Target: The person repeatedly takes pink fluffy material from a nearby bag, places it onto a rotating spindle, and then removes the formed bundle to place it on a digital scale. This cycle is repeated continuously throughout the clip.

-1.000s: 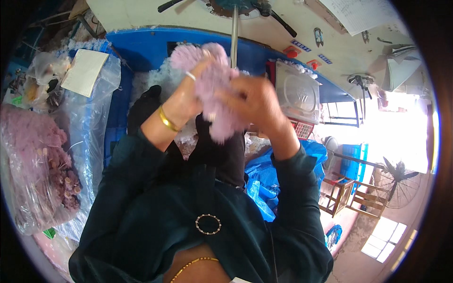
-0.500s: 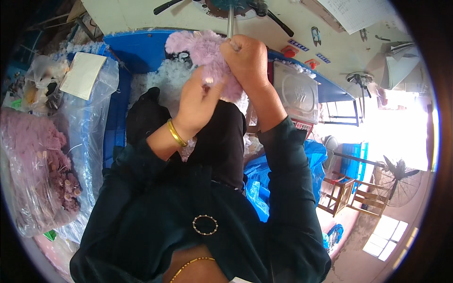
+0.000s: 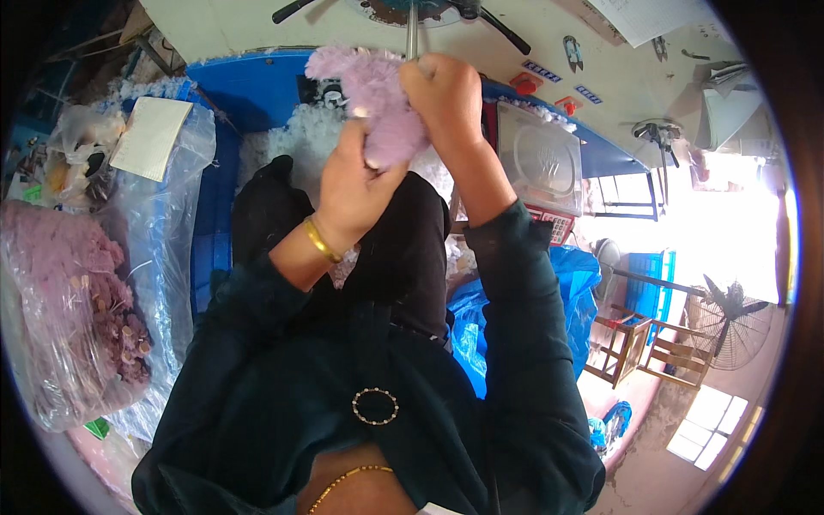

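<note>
The lilac plush piece [image 3: 388, 107] is located at the near end of the metal tube [image 3: 412, 36]. Left hand [image 3: 356, 190]: fingers grip its lower end, below the tube. Right hand [image 3: 448, 96]: fingers closed on its right edge, beside the tube's end.

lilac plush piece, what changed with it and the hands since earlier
The lilac plush piece moved away from the body, toward the metal tube. The right hand moved with it and now grips it at the tube; the left hand holds its near end. The clear bag at left stayed put.
</note>
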